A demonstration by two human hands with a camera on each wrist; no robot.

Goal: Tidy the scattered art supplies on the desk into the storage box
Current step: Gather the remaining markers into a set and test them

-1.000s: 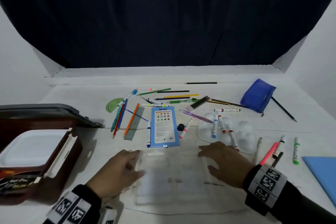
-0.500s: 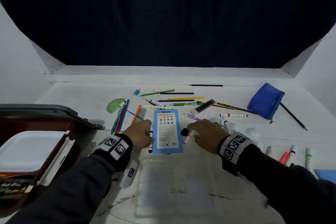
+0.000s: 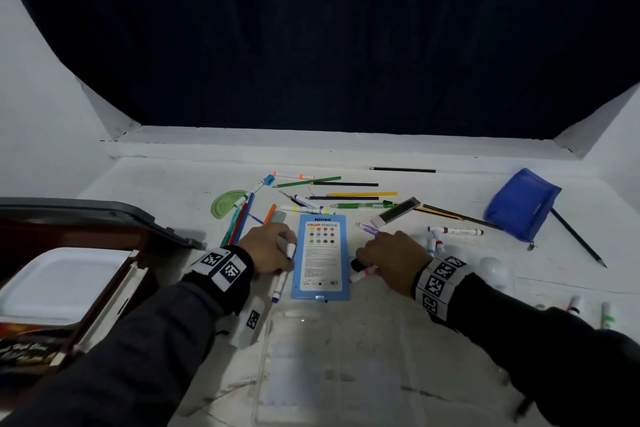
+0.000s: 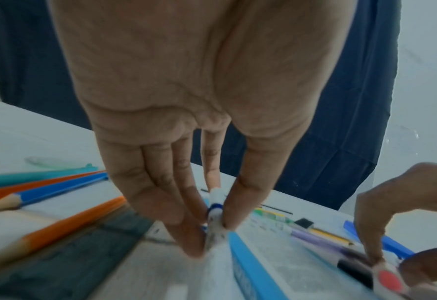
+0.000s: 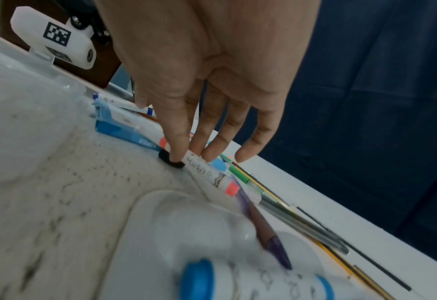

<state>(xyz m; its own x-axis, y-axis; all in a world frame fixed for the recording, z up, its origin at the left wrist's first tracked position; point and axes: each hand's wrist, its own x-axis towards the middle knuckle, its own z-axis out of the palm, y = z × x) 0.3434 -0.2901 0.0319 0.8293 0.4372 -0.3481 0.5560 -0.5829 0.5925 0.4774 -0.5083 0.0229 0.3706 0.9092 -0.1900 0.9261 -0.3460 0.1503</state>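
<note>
Red-capped marker (image 5: pixel 207 174) pinched by right hand (image 5: pixel 212 81), wrist view only

The blue pencil pack (image 3: pixel 320 255) reads "Ninso" at its top, with "COLOR PENCILS" just below. The white marker (image 5: pixel 207 174) with coral ends bears "Marker" along its barrel. Smaller print on the pack is illegible.
</note>
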